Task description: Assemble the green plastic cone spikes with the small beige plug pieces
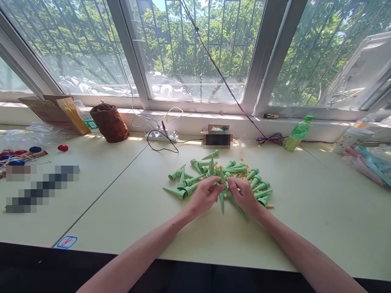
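Note:
My left hand (207,194) is closed around a green plastic spike (222,175), which it holds point up over a pile. Close beside it, my right hand (244,196) pinches at the spike's lower end; whatever is between those fingertips is too small and hidden to make out. Around and under both hands lie several more green cone-shaped spikes (192,180) with ribbed collars. One spike (211,166) stands upright just behind my left hand. Small yellowish pieces (243,172) are scattered among the spikes, mostly behind my right hand.
A small cardboard box (217,127) sits at the back, near a power strip (157,134) with cables. Left of it are a brown pouch (109,123) and red and blue balls (62,147). A green-capped bottle (298,133) and plastic bags (371,160) are on the right.

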Action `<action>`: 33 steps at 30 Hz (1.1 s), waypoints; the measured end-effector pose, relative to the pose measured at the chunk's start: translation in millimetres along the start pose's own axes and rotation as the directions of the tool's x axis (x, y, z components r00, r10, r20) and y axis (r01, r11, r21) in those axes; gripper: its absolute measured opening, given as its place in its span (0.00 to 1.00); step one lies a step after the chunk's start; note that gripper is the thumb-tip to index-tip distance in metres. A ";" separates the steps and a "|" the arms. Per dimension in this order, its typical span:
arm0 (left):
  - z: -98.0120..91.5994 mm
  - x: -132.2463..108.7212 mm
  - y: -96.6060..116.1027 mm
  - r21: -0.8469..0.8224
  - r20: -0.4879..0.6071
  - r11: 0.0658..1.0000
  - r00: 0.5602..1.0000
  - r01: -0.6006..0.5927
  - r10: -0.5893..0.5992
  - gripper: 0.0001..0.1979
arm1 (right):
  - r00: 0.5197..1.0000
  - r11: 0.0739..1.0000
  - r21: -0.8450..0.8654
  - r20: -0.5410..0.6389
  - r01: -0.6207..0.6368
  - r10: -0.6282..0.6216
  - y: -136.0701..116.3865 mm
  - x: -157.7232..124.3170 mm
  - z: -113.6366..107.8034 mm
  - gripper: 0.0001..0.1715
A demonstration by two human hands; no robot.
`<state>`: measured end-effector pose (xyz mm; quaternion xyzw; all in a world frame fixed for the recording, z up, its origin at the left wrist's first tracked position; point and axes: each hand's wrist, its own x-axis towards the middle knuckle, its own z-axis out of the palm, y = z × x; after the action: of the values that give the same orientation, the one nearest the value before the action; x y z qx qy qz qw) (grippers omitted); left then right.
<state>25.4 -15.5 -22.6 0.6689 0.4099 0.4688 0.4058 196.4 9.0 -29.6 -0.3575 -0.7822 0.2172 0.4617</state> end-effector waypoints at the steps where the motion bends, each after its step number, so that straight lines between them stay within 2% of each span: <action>1: 0.0 0.1 0.9 -0.013 0.002 1.000 1.000 0.011 -0.011 0.18 | 1.000 1.000 -0.001 0.007 -0.001 0.001 0.2 0.0 -0.1 0.27; 13: -4.2 0.8 7.9 -0.094 0.084 0.990 0.992 0.106 -0.098 0.18 | 0.998 0.998 -0.048 0.039 0.040 -0.038 1.9 -0.4 -1.0 0.24; 24: -9.8 1.6 13.8 -0.196 0.187 0.964 0.972 0.179 -0.142 0.21 | 0.990 0.983 -0.130 0.071 0.127 -0.118 3.7 -2.6 -2.4 0.24; 28: -13.8 4.0 12.1 -0.292 0.285 0.908 0.933 0.301 -0.218 0.23 | 0.975 0.962 -0.170 0.105 0.212 -0.197 2.7 -3.1 -4.6 0.23; 33: -18.0 5.8 6.7 -0.410 0.412 0.790 0.866 0.455 -0.285 0.22 | 0.942 0.916 -0.224 0.140 0.332 -0.306 0.2 -2.8 -7.1 0.22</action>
<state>10.6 -9.4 -10.6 0.5159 0.3275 0.3494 0.7103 203.7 7.1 -27.9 -0.2676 -0.8733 0.0589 0.4028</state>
